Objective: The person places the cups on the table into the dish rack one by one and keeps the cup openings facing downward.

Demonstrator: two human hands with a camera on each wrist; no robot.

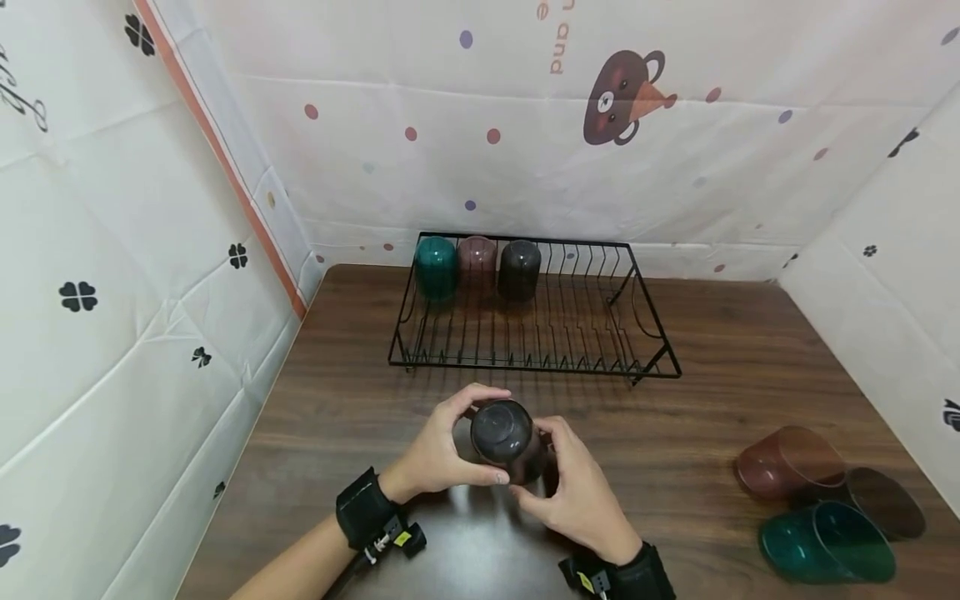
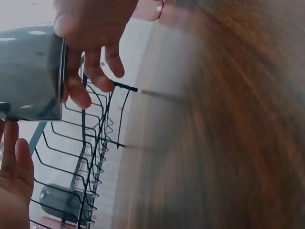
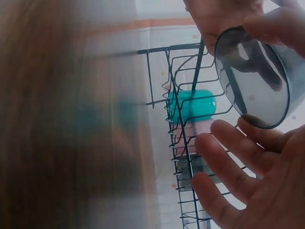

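A dark grey see-through glass (image 1: 510,442) is held above the table between both hands, bottom up and slightly tilted. My left hand (image 1: 442,446) grips it from the left, thumb along the near side and fingers round the far side. From the right, my right hand (image 1: 577,492) holds it with thumb and index finger at its wall. In the right wrist view, the other right-hand fingers (image 3: 233,167) spread out below the rim of the glass (image 3: 257,90). The left wrist view shows the glass (image 2: 31,71) between the two hands.
A black wire rack (image 1: 592,333) stands at the back of the wooden table (image 1: 337,350). Upside down at its left end are a teal glass (image 1: 436,268), a pink glass (image 1: 477,257) and a dark glass (image 1: 519,271). Pink (image 1: 787,462), dark (image 1: 888,504) and teal (image 1: 825,542) glasses lie sideways at right.
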